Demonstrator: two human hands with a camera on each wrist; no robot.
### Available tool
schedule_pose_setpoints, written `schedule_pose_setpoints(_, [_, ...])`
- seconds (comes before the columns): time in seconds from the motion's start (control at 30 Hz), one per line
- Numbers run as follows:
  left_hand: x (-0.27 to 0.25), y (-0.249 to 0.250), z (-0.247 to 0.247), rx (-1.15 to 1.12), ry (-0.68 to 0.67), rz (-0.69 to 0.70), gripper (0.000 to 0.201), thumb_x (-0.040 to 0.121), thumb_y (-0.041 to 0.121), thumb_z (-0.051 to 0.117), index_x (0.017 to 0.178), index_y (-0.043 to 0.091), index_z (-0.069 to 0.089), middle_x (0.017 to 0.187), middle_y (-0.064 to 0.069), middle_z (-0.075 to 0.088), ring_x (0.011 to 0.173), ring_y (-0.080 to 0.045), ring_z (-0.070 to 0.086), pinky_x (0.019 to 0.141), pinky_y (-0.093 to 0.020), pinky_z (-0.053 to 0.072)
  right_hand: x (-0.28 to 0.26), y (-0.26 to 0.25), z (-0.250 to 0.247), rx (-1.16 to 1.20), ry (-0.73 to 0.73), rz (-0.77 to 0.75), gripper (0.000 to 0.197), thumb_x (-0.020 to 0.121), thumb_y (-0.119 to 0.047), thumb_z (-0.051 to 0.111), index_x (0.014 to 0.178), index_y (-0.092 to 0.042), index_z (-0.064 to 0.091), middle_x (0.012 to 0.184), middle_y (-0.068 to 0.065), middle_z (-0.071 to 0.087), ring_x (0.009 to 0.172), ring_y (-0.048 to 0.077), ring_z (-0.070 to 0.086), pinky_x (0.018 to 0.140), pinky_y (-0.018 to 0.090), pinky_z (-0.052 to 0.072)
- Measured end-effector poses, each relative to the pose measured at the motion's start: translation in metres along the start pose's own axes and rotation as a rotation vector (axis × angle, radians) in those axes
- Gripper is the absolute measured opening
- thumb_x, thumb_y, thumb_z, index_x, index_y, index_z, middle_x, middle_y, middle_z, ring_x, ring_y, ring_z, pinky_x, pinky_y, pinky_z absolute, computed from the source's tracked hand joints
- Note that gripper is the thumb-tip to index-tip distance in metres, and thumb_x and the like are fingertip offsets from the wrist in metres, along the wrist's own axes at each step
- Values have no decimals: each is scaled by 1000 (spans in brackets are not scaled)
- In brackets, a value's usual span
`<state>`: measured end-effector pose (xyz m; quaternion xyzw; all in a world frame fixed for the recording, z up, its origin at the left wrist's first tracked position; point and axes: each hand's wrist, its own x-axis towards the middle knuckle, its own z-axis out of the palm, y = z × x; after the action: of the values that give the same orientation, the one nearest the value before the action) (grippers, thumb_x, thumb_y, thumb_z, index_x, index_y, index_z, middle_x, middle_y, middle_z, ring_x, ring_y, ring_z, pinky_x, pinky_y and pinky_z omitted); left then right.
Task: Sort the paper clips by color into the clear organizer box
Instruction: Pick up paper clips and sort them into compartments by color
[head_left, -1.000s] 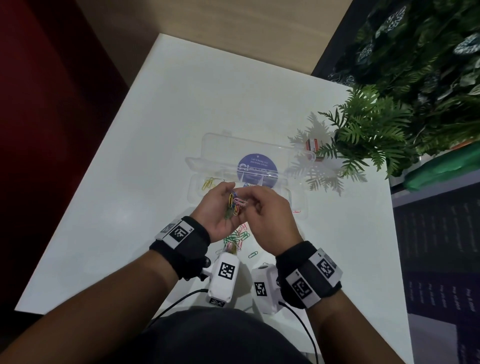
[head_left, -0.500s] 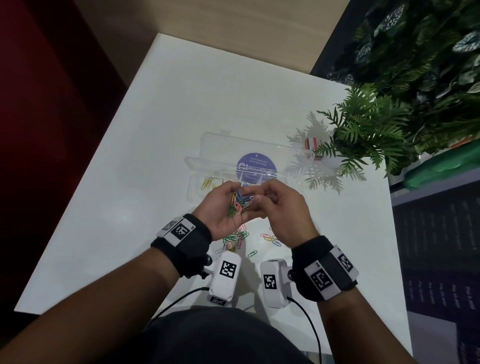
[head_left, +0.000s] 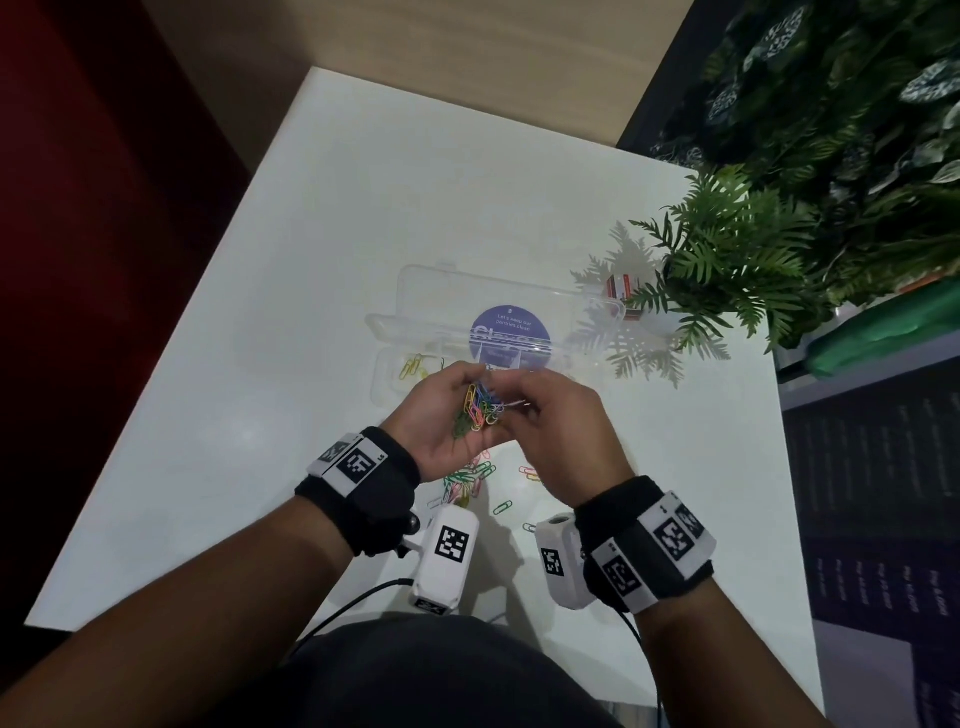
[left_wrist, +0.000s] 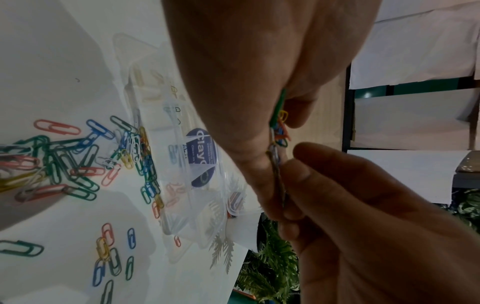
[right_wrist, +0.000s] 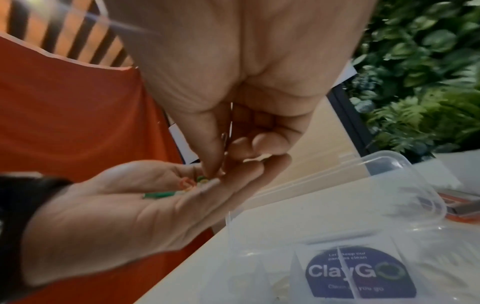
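My left hand (head_left: 452, 410) is cupped palm up and holds a bunch of mixed-colour paper clips (head_left: 480, 408), which show between its fingers in the left wrist view as a bunch (left_wrist: 280, 125). My right hand (head_left: 519, 405) meets it from the right. Its thumb and fingers pinch one pale clip (left_wrist: 276, 164) at the edge of the bunch. Just beyond both hands lies the clear organizer box (head_left: 387, 384), lid (head_left: 431, 291) open with a blue round sticker. Several yellow clips (head_left: 413, 364) lie in its left compartment. More loose clips (head_left: 470, 478) lie on the table under my hands.
A fern (head_left: 727, 270) overhangs the white table's (head_left: 260, 415) right side, with a small red and white box (head_left: 621, 288) beside it. Scattered clips (left_wrist: 111, 253) lie on the table near the box's front wall. A dark drop borders the table's left edge.
Both hands stay together above the box's near edge. The right hand has drawn in closer to the left hand, and its fingers now pinch a pale clip at the bunch.
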<state>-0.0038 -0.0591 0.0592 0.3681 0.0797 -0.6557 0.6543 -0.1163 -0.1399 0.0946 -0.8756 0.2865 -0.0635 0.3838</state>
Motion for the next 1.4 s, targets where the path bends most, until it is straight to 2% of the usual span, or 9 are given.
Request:
schedule_pose_setpoints(0.1, [3, -2, -4, 44, -28, 7, 54, 101, 22, 29, 84, 1, 77, 81, -13, 71, 71, -21, 70, 68, -28, 59, -1, 0, 4, -89, -49, -40, 42, 83, -4, 58, 120, -24, 62, 117, -6, 63, 105, 8, 58, 91, 18, 44])
schedule_pose_setpoints(0.23, [5, -4, -8, 62, -10, 1, 48, 100, 24, 31, 93, 0, 73, 86, -12, 66, 74, -20, 65, 71, -29, 54, -1, 1, 6, -210, -118, -74, 43, 85, -8, 57, 126, -22, 58, 122, -3, 60, 109, 12, 53, 87, 16, 35])
schedule_pose_setpoints(0.4, [6, -13, -14, 89, 35, -54, 55, 100, 26, 29, 85, 2, 76, 78, -9, 65, 70, -17, 60, 67, -27, 52, -3, 6, 17, -339, -218, -101, 38, 88, -5, 49, 124, -14, 57, 131, 4, 55, 114, 22, 54, 91, 31, 45])
schedule_pose_setpoints(0.57, [8, -17, -17, 58, 107, -88, 44, 100, 27, 30, 119, -5, 54, 99, -17, 57, 88, -23, 56, 77, -31, 53, -7, 17, 24, -370, -245, -146, 22, 89, -12, 50, 108, -14, 60, 129, 4, 53, 109, 26, 56, 83, 40, 51])
schedule_pose_setpoints(0.7, [13, -19, -15, 47, 80, -95, 53, 101, 25, 28, 93, -3, 72, 86, -13, 65, 75, -18, 63, 74, -27, 55, -8, 23, 20, -266, -181, -159, 21, 90, -17, 48, 104, -16, 64, 120, 4, 58, 103, 25, 56, 81, 38, 50])
schedule_pose_setpoints(0.87, [17, -19, -5, -5, 64, -87, 39, 101, 22, 33, 92, -4, 61, 81, -14, 62, 72, -23, 65, 68, -36, 60, -6, 27, 8, 54, -24, 10, 17, 87, -7, 57, 95, -16, 70, 89, 1, 64, 86, 15, 59, 80, 27, 46])
schedule_pose_setpoints(0.97, [20, -21, -2, -6, 44, -98, 48, 100, 22, 33, 79, -2, 68, 94, -20, 65, 92, -31, 64, 91, -46, 54, -2, 34, 0, 357, 94, 164, 16, 85, -4, 62, 82, -20, 67, 78, -2, 68, 73, 3, 64, 68, 20, 51])
schedule_pose_setpoints(1.1, [24, -19, -1, -20, 75, -123, 44, 99, 24, 34, 110, -9, 61, 109, -29, 65, 101, -41, 65, 92, -44, 52, 5, 44, -16, 536, 156, 256, 11, 86, 2, 60, 82, -8, 63, 63, 0, 57, 50, 1, 51, 50, 13, 43])
schedule_pose_setpoints(1.4, [25, -14, -11, -104, 113, -104, 44, 100, 24, 33, 116, -10, 57, 117, -31, 62, 97, -42, 68, 83, -44, 56, 48, 121, -25, 286, 223, 532, 18, 85, -8, 62, 70, -18, 59, 68, 3, 62, 54, 18, 54, 57, 32, 46])
